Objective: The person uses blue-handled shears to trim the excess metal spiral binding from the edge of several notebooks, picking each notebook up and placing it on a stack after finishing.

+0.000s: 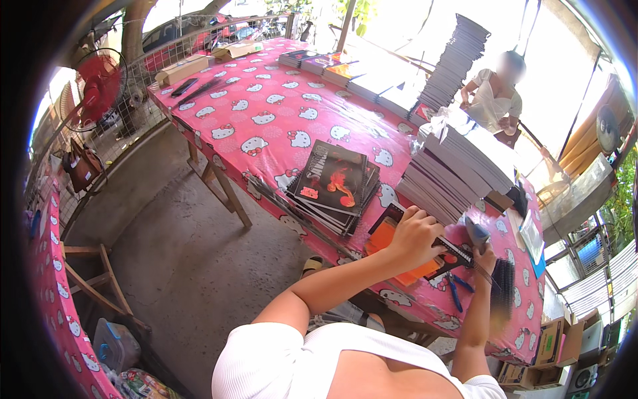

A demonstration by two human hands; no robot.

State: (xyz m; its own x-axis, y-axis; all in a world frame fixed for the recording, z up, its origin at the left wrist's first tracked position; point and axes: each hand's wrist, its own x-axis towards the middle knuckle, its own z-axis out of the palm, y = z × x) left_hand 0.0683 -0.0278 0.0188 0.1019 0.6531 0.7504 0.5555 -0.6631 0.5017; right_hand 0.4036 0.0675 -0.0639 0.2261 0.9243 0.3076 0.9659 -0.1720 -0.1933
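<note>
"Biggest first: the pink tabletop [226, 146] runs under everything, and the stack of black notebooks [332, 183] is our landmark. Just right of it rises the big pile of loose pages [448, 173]."

"And the book in play?"

"The orange-and-black book [380, 238] lies to the right of that stack and nearer the person, partly hidden by the forearm. The left grip [415, 238] is clamped on its coil-edged side, and that looks like the key to this step: hold the pages flat and squared so the holes stay lined up."

"What about the other side?"

"Farther right of the stack, the right grip [485, 258] is wrapped around a blue-grey tool [476, 233], close beside the end of the coil. Whether they touch, nobody can tell from here."

"So what would good work look like?"

"Probably the tool kept in line with the black coil [457, 253], light pressure, no forcing if a loop snags. The spare coils [504, 282] stand well right of the stack, handy but worth keeping clear of that wrist."

"Anything smaller?"

"The blue-handled pliers [456, 292], right of the stack and nearer the person, in easy reach for a stray coil end."
</note>
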